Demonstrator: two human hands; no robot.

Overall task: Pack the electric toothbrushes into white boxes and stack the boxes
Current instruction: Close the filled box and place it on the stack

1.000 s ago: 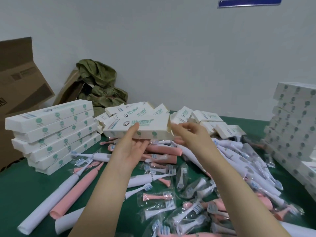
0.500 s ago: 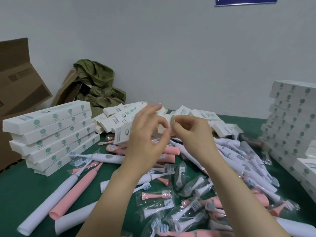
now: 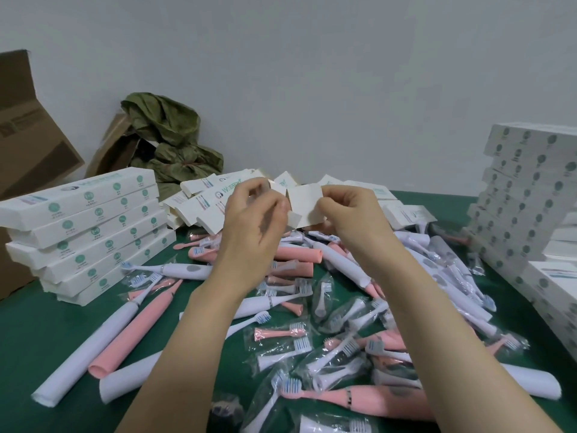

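Work looks partway: left stack (image 3: 87, 232) and right stack (image 3: 524, 195) stand, many toothbrushes (image 3: 296, 254) lie loose; left hand (image 3: 253, 226) and right hand (image 3: 352, 217) pinch 1 white box (image 3: 307, 206) by its flaps, mid-table above them.

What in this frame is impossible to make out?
Head view only:
- White cardboard box held in the air: contents hidden; its end flap, the left hand and the right hand cover it.
- Tall stack of white boxes on the right: cut off by the right edge.
- Brown cardboard carton: cut by the left edge.
- Small print on the left stack of white boxes: too small, blurred.
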